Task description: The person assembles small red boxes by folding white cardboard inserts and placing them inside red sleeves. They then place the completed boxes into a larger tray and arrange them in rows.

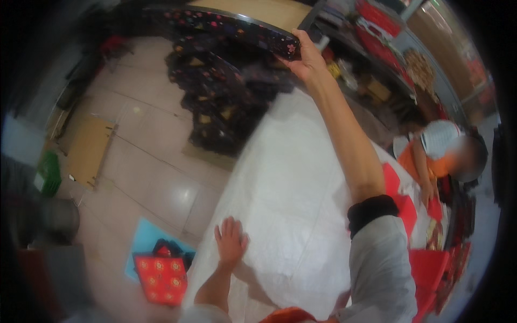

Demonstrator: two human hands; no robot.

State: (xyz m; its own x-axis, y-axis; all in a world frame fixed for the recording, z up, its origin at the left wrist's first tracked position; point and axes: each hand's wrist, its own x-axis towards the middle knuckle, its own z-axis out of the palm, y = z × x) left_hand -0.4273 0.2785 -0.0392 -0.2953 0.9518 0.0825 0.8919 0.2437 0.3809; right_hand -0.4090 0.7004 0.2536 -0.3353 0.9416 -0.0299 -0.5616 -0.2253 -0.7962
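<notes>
The right arm is stretching far forward and up across the white-covered surface (pixel 291 177), its grey sleeve with a dark cuff pushed back from the bare forearm. The right hand (pixel 307 56) is gripping the near end of one long dark strip of flowered fabric (pixel 231 24), which is arching away to the left; the fingers are clamped over the strip's edge with the thumb underneath, so the strip's end is lying right inside the grip while the rest of it is hanging in the air beyond the far end of the surface.

The left hand (pixel 230 242) is resting palm down on the near left edge of the surface, fingers spread apart and flat, holding nothing, well apart from the strip.

One heap of the same dark flowered cloth (pixel 215 97) is lying on the tiled floor (pixel 145 161) below the strip. Also on the floor, a red patterned square (pixel 160 279) is lying on a blue sheet (pixel 141 242), and one flat piece of cardboard (pixel 89 151) is lying further left. At the right, another person (pixel 444 148) is leaning over several red sheets (pixel 406 207).
</notes>
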